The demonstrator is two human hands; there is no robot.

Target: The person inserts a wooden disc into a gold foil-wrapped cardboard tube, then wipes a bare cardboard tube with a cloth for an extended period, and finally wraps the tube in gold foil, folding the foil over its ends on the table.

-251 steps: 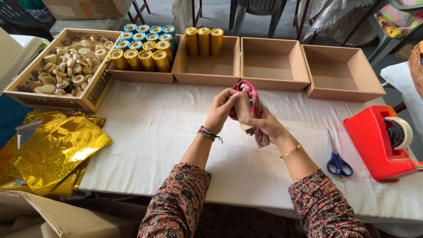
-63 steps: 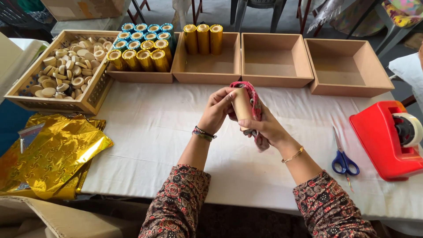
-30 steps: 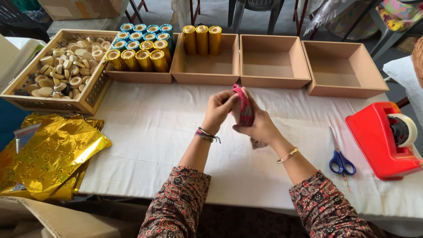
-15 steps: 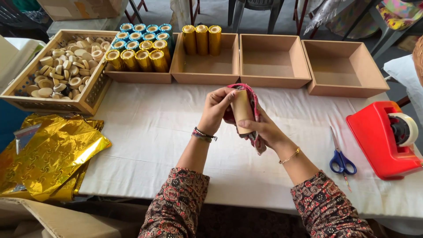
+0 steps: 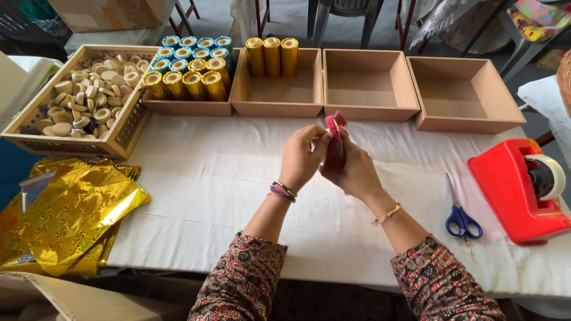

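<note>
My left hand (image 5: 302,159) and right hand (image 5: 352,171) pinch the light, soft pink-wrapped roll (image 5: 335,142); I judge its ends crush easily, so mid-body is the safer hold.

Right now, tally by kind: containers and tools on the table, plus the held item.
Brown open boxes: 4
Lattice tray of wooden discs: 1
Blue-handled scissors: 1
Red tape dispenser: 1
Held pink-wrapped roll: 1
Total: 8

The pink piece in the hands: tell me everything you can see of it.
The pink piece looks like glossy patterned foil or fabric, pink-red. It stands roughly upright above the white table, pinched between the left hand and the right hand, whose fingers hide most of it. What it wraps cannot be seen.
</note>
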